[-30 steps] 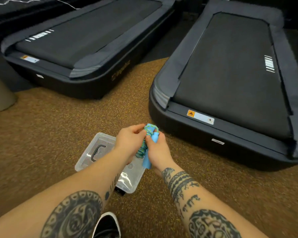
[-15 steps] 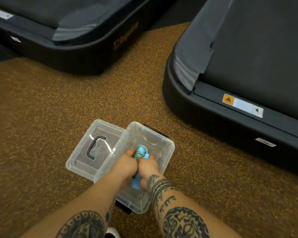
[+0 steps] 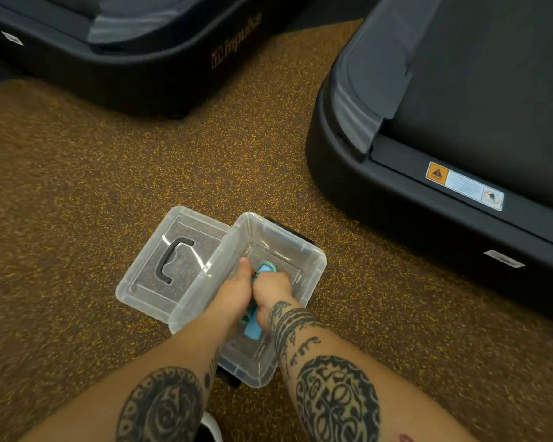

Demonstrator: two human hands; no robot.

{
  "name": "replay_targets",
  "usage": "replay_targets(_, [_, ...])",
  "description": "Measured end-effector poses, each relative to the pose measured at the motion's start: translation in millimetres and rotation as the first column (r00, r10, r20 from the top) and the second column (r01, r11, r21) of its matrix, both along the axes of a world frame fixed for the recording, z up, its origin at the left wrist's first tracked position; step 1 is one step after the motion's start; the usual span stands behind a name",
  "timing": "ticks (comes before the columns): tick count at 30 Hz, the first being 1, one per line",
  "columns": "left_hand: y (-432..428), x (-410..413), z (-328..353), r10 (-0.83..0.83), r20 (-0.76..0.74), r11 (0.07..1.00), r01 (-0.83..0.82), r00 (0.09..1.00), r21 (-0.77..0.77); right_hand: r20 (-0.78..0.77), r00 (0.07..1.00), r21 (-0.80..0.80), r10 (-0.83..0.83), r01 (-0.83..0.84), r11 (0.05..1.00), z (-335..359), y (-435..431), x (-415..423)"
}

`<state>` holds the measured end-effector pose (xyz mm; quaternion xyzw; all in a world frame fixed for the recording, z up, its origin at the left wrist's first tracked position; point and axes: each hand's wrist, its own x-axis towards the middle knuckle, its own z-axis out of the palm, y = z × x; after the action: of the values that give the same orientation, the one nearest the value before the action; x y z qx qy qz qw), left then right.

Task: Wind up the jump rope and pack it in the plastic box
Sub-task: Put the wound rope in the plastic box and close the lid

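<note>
Nearest, at six o'clock: toe of a shoe (image 3: 209,429) between two tattooed forearms. Just beyond, left hand (image 3: 235,290) and right hand (image 3: 270,290) pressed side by side, both lowered inside the clear plastic box (image 3: 313,260) on the speckled brown floor (image 3: 77,186). Both grips clenched around the wound jump rope (image 3: 265,267): blue handle poking out below the right palm, a green-and-blue coil showing above the knuckles. Bundle inside the box walls; whether touching the bottom, cannot tell. Touching the box at its ten o'clock side: clear lid (image 3: 160,266), flat on the floor, dark handle on top. Farther out, at two o'clock: corner of a black treadmill (image 3: 364,199) with an orange-and-white warning sticker (image 3: 463,186). Farthest, at eleven o'clock: second black treadmill (image 3: 147,68), orange lettering on its side.
</note>
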<state>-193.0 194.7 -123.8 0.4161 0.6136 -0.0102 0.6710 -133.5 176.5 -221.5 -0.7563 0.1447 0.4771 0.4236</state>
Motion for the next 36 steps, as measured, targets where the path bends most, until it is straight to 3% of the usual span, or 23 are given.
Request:
replay_targets(4, [-2, 2, 13, -0.053, -0.011, 0.999, 0.053, 0.999, 0.008, -0.053, 0.999, 0.012, 0.007, -0.006, 1.000, 39, -4, 9])
replay_targets(12, [20, 6, 75, -0.291, -0.105, 0.928, 0.308, 0.951, 0.208, -0.142, 0.985, 0.179, 0.098, -0.071, 0.981, 159, -29, 20])
replay_targets(15, [45, -5, 101, -0.236, 0.024, 0.957, 0.228, 0.971, 0.178, -0.034, 0.978, 0.205, 0.207, -0.196, 0.959, 175, -38, 23])
replay_targets(19, [80, -35, 107, 0.016, 0.059, 0.949, -0.034, 0.998, 0.313, 0.096, 0.950, 0.246, 0.296, -0.311, 0.918, 187, -46, 27])
replay_targets(22, [90, -67, 78, 0.191, -0.107, 0.889, -0.126, 0.976, 0.440, 0.239, 0.907, 0.259, 0.346, -0.403, 0.878, 185, -42, 28])
replay_targets(25, [87, -97, 53, 0.211, -0.304, 0.862, -0.030, 0.929, 0.506, 0.290, 0.878, 0.261, 0.380, -0.454, 0.852, 181, -30, 27])
replay_targets(31, [98, -131, -7, 0.082, -0.580, 0.913, 0.173, 0.811, 0.370, 0.293, 0.857, 0.270, 0.424, -0.500, 0.823, 170, -12, 26])
replay_targets(36, [87, -130, -34, -0.051, -0.708, 0.910, 0.325, 0.705, 0.258, 0.278, 0.850, 0.237, 0.448, -0.513, 0.825, 153, -12, 17])
